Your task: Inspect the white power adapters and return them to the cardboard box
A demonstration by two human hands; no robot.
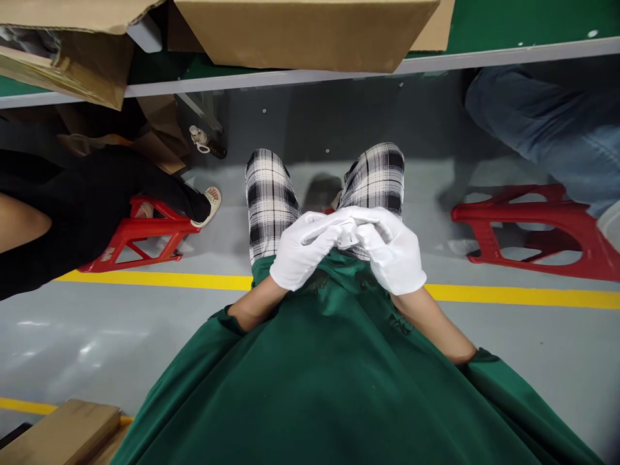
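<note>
Two white-gloved hands meet on the near side of the desk [513, 22], over the person's lap, with a small white piece [347, 236] between them. The left hand [301, 253] has its grip clamped on the piece, thumb against fingers, and the right hand [397, 257] has its grip clamped on it from the other side. Gloves cover much of the piece, so its full shape cannot be told

On the desk, straight ahead, sits a big cardboard box [310, 35] whose inside does not show. Toward the desk's left end, an open box [99, 74] sticks out past the front edge, with unclear greyish things inside. Below the desk's front edge, to the left, a bottle [207, 142] is on the floor, and a red stool [140, 236] is near the desk on the left, another red stool [527, 226] on the right

Judging by how things lie, taking up the piece is done; setting it down is not, as it is off the desk and in neither box. How much handling is left, or how many more pieces wait, cannot be told
</note>
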